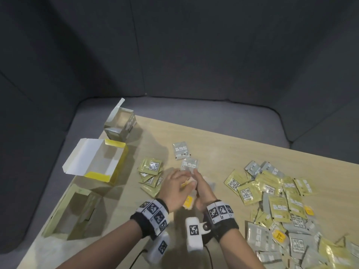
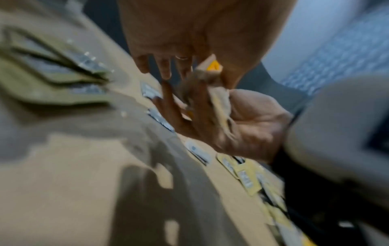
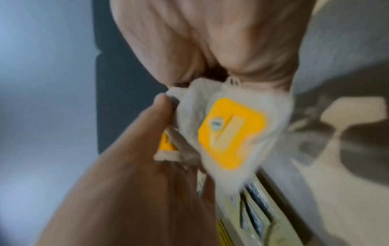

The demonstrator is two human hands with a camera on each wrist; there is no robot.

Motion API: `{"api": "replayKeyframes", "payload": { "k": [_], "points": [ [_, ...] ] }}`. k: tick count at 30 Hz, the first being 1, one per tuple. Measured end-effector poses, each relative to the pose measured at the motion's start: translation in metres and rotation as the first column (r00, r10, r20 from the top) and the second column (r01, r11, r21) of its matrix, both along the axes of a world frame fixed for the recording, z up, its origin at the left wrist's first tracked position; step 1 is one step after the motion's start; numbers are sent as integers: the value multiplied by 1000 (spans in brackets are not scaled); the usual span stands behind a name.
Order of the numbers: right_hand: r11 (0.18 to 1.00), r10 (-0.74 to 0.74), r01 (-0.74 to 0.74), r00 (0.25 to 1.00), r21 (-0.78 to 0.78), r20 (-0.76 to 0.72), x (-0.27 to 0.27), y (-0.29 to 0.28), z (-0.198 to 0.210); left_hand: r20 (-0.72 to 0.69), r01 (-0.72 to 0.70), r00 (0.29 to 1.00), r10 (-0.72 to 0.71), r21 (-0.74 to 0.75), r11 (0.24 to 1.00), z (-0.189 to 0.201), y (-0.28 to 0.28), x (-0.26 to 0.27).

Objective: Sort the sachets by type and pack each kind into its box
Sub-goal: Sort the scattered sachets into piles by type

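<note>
Both hands meet over the middle of the wooden table. My left hand and right hand together hold a small bundle of white tea bags with yellow tags. In the blurred right wrist view a yellow-tagged bag hangs from the fold of my right palm, and the left thumb pinches its edge. The left wrist view shows the bags lying across my right hand, with the left fingers above them. Just beyond the hands lie two silver sachets, and an olive-yellow stack sits to the left.
A large mixed heap of olive-yellow, silver and yellow-tagged sachets covers the table's right side. Three open boxes stand at the left: silver, yellow-and-white and olive. A grey sofa surrounds the table.
</note>
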State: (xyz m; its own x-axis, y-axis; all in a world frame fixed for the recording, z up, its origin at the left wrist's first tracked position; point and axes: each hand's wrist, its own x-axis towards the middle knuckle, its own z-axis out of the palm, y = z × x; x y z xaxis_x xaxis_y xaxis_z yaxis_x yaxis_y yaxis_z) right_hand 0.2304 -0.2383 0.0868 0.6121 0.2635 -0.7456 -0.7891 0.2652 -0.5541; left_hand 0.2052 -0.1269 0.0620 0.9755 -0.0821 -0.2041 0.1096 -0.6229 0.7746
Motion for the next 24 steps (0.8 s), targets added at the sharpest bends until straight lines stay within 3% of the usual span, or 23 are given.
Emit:
{"api": "replayKeyframes", "payload": {
  "k": [3,5,8,10,15,17,19,22,24],
  "points": [
    [975,-151,170,979,142,-134,4,-19,-1,122,23,992,-41,144,989,3,11,18],
    [972,-207,217,972,84,-114,10,-38,-7,89,25,995,-55,309,951,-7,34,33],
    [950,-301,305,952,69,-62,18,-65,-12,-202,216,973,-114,607,765,-28,65,37],
    [927,-365,368,930,79,-51,21,-80,-15,-332,330,934,-133,656,679,-40,74,28],
    [912,-409,410,911,14,-54,14,-100,-14,-229,220,970,-85,667,712,-44,74,-33],
    [945,-289,296,955,-142,68,11,-99,-8,-271,242,960,-73,669,703,-36,68,-64],
    [890,1,104,973,-443,230,14,-94,-10,-357,316,930,-82,669,673,-21,62,-85],
    [630,399,-81,887,-773,232,28,-82,-30,-405,353,912,-71,682,640,-7,55,-80],
    [467,551,-142,819,-873,161,35,-74,-43,-297,300,948,-118,704,644,-1,44,-52]
  ]
}}
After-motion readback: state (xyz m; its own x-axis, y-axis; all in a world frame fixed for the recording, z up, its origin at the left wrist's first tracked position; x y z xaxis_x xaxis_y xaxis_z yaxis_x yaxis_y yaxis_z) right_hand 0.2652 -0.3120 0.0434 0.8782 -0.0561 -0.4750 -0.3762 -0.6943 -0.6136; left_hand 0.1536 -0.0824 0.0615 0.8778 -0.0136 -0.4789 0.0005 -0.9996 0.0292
